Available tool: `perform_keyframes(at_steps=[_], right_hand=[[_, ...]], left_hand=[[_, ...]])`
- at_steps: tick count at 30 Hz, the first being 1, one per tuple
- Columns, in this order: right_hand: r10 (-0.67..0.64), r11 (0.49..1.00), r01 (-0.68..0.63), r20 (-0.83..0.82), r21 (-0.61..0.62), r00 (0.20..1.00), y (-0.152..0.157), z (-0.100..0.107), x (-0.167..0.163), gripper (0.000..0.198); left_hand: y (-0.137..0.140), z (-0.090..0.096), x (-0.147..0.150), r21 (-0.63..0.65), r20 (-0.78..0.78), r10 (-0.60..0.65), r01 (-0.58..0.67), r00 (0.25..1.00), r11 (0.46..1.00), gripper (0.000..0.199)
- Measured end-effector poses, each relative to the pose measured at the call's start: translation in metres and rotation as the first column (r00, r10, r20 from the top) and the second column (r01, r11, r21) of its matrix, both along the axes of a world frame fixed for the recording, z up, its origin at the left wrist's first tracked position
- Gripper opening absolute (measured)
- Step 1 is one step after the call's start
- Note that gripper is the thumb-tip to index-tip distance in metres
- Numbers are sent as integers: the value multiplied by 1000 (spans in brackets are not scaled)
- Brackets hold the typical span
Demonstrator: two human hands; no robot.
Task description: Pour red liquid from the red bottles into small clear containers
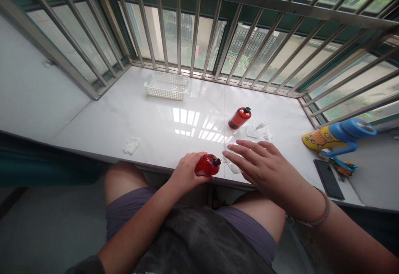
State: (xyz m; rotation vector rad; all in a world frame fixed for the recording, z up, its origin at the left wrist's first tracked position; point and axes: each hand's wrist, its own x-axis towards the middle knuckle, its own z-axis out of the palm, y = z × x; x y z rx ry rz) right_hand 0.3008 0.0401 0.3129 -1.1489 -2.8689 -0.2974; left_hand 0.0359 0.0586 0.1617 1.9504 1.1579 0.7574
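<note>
My left hand [187, 172] is wrapped round a red translucent bottle [205, 165] at the table's front edge. This bottle tilts to the right, and a small dark fitting tops its neck. My right hand [260, 164], fingers stretched out, hovers just right of the bottle with nothing visible in it; its palm side is hidden. Beneath those fingers lies some clear plastic [232, 164], partly covered by the hand. Farther back, a second red bottle [240, 118] with a black cap rests on the table, looking tilted through the wide lens.
On the white table [149, 128] are a white plastic basket [168, 95], a crumpled tissue [131, 145] and clear packaging [257, 131]. At right are a yellow-and-blue water bottle [324, 137], a black phone [328, 179] and a small orange-and-blue item [344, 166]. Metal bars [195, 33] line the window.
</note>
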Motion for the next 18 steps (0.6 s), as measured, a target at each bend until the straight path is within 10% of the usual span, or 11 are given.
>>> perform_keyframes(at_steps=[18], right_hand=[[-6, 999, 5, -35, -37, 999, 2, -7, -4, 54]], left_hand=[[-1, -1, 0, -7, 3, 4, -4, 1000, 1000, 84]])
